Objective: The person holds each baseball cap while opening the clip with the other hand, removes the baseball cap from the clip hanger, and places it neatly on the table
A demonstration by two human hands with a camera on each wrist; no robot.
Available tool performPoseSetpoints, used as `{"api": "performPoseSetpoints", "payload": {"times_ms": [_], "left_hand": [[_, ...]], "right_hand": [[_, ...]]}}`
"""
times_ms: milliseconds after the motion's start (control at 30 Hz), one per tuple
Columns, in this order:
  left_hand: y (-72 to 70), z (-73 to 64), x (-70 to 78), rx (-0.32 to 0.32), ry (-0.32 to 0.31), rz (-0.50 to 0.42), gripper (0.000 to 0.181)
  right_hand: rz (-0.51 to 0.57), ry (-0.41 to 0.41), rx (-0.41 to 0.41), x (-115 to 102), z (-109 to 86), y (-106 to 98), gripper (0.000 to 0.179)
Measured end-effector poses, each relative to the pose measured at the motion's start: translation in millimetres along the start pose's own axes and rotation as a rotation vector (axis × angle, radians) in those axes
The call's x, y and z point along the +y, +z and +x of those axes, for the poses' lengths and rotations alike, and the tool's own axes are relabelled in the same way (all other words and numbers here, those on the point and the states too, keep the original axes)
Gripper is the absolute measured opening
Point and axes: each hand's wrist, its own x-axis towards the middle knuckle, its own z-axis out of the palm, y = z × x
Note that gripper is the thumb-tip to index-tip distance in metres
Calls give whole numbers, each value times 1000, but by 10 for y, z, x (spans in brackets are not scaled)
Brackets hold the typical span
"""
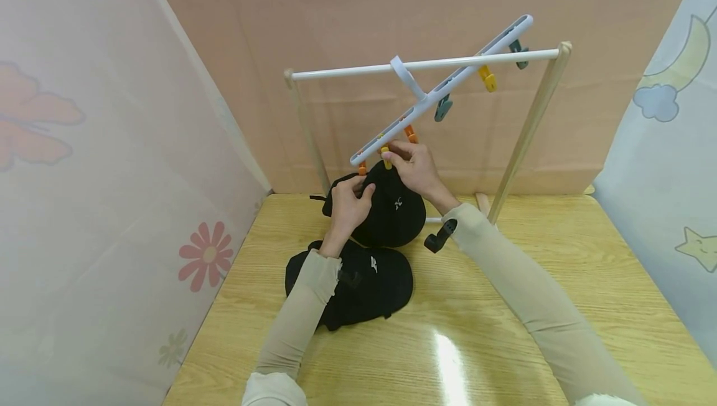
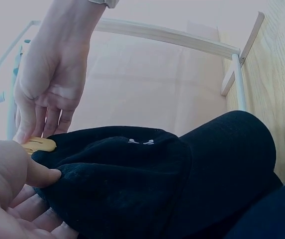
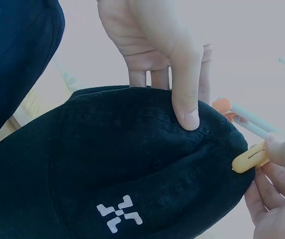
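Observation:
A black cap (image 1: 394, 216) with a small white logo hangs below the low left end of a tilted white clip hanger (image 1: 448, 85). My left hand (image 1: 350, 205) pinches the cap's crown, thumb in front and fingers behind. Beside it my right hand (image 1: 416, 169) pinches a yellow clip (image 3: 249, 158) at the crown's top edge. The clip's tip lies over the fabric in the right wrist view. An orange clip (image 1: 362, 169) at the hanger's end is close above the left fingers; whether it grips the cap I cannot tell.
The hanger's hook (image 1: 407, 76) sits on a white rail (image 1: 347, 71) between wooden posts (image 1: 529, 132). Further clips, one of them yellow (image 1: 488, 78), hang along the hanger's right half. A second black cap (image 1: 381, 287) lies on the wooden table (image 1: 504, 344) under my left forearm.

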Motion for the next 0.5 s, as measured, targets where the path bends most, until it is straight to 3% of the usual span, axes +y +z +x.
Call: {"api": "performPoseSetpoints", "payload": {"times_ms": [200, 500], "left_hand": [[-10, -4, 9, 2, -20, 1, 30], [-13, 5, -15, 29, -1, 9, 30]], "right_hand": [[-9, 25, 49, -11, -2, 26, 28], [-16, 17, 95, -25, -2, 61, 26]]}}
